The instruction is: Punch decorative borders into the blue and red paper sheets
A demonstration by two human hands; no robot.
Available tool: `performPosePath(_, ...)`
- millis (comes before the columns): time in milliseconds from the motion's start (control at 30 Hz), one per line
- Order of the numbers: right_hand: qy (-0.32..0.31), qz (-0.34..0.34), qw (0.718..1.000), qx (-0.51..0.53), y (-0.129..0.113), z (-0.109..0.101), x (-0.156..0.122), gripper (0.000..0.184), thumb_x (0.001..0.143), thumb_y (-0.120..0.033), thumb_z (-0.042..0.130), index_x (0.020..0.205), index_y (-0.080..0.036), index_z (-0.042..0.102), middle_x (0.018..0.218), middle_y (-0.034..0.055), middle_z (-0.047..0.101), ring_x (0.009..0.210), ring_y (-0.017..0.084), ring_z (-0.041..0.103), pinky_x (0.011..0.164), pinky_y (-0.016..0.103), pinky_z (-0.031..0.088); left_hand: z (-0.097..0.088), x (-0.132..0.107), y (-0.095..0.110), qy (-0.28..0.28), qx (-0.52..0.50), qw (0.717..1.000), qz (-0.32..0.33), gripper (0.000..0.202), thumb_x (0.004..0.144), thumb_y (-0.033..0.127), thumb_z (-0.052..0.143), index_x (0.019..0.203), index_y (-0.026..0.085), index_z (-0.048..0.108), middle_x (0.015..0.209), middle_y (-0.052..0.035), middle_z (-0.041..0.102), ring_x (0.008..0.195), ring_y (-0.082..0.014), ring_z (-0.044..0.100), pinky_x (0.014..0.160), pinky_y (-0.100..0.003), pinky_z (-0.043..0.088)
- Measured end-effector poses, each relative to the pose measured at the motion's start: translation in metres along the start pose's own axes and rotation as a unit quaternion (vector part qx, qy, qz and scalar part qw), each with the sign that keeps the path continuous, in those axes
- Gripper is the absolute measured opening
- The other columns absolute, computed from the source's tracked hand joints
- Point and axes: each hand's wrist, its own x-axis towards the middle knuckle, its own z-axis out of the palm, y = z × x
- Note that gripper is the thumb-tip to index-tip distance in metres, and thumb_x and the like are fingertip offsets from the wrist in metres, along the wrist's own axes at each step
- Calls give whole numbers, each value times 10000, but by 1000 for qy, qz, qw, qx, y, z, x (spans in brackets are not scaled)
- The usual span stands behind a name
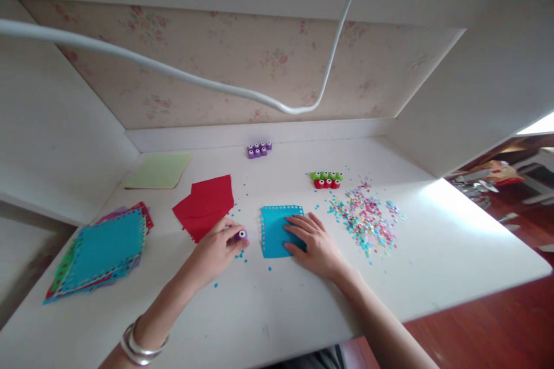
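Between the thumb and fingers of my left hand (220,245) is a small purple craft punch (241,234) with a white top. Beside it, to the right, a blue paper sheet (272,236) lies on the white table, with punched holes along its top and left edges. My right hand (314,242) rests on the sheet's right side with fingers spread, hiding that edge. Red paper sheets (210,199) lie just beyond my left hand. A few blue paper dots (241,255) are scattered around that hand.
A stack of punched coloured sheets (108,245) lies at the left, with pale green paper (160,170) behind. Purple punches (257,151) stand at the back. Green and red punches (328,179) stand right of centre, near a spread of confetti (367,216). A white cable (208,85) hangs across the front.
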Motion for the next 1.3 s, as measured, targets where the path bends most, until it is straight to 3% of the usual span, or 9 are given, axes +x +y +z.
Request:
performPosePath(133,29,-5,999,33,-11,-5,2,342,922,-383,563,1235,-255,611,1294,66,630,1249,285,519,1105,570,320,10,-9,-3,33,1,998,46,284,859,237,629,1140,263,654,1120,-45,646,1011,-208,632,910,-341,514)
performPosePath(333,-12,-30,985,170,-54,-18,20,415,964,-315,505,1374,-251,494,1315,87,601,1187,226,570,981,384,491,22,-11,22,21,-77,994,70,531,882,225,619,1379,310,453,1090,-20,681,857,-159,662,831,-300,554)
performPosePath(433,-34,-49,976,209,-66,-21,28,310,983,-257,468,1264,-251,599,1213,66,655,1106,194,615,947,329,499,25,-8,30,32,-92,992,75,500,905,272,598,1380,294,444,1072,-26,694,868,-158,665,849,-298,549)
performPosePath(567,-27,-8,972,233,-63,-23,34,220,963,-284,519,1089,-246,695,1057,42,711,972,178,661,848,290,521,27,-5,25,50,-122,990,45,482,905,335,598,1357,284,438,1132,-30,681,838,-149,665,785,-279,561)
performPosePath(700,26,104,964,244,-22,-38,46,213,912,-389,578,996,-273,735,960,9,741,852,160,684,751,264,531,27,-7,16,68,-138,988,12,366,919,415,559,1249,262,517,1121,-37,673,779,-144,658,695,-264,561)
performPosePath(800,130,272,940,158,36,-62,65,273,830,-457,622,973,-265,754,901,2,757,802,168,692,712,261,526,26,-10,13,56,-139,989,20,283,944,419,509,1168,258,573,1032,-26,690,764,-146,661,711,-267,557)
performPosePath(900,171,348,918,87,97,-90,83,430,829,-512,560,1079,-208,735,848,50,757,740,200,684,651,298,508,27,-10,13,55,-129,990,34,250,958,393,487,1141,263,595,990,-19,695,783,-154,666,722,-267,551)
performPosePath(1067,157,410,898,-6,159,-109,99,377,764,-475,614,936,-183,780,737,59,745,684,217,670,608,295,472,30,-6,13,63,-100,991,64,211,967,324,468,1095,250,619,1019,-32,693,824,-166,666,778,-291,544)
performPosePath(1300,98,435,891,-78,190,-92,107,274,733,-387,669,907,-213,789,907,77,766,851,247,685,683,285,486,30,-4,13,63,-83,991,79,207,967,273,456,1059,240,639,1005,-47,696,882,-184,668,804,-310,548)
